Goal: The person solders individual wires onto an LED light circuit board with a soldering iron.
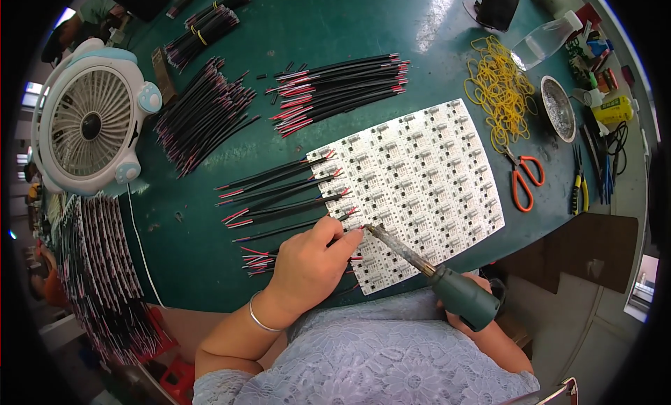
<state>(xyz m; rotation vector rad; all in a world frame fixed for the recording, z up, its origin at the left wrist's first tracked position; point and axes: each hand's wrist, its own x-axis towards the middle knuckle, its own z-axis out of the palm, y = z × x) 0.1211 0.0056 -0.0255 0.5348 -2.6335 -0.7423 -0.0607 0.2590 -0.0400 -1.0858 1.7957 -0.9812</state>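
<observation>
My left hand (307, 262) is closed over the near left edge of a white sheet of circuit boards (426, 174). Its thumb and index finger pinch the end of a black-sleeved wire, mostly hidden under the hand. In my right hand (481, 280) is a soldering iron (409, 255), gripped by its dark green handle. The iron's tip meets the sheet right beside my left fingertips. Several black wires with red and white ends (269, 206) extend left from the sheet, their right ends lying on its left column.
Wire bundles (342, 90) (206, 115) lie beyond the sheet. A fan (91, 125) stands left. On the right are yellow rubber bands (496, 87), a metal bowl (558, 108), orange-handled scissors (524, 181), pliers (579, 181) and a clear bottle (545, 41). Wired strips (105, 258) hang at left.
</observation>
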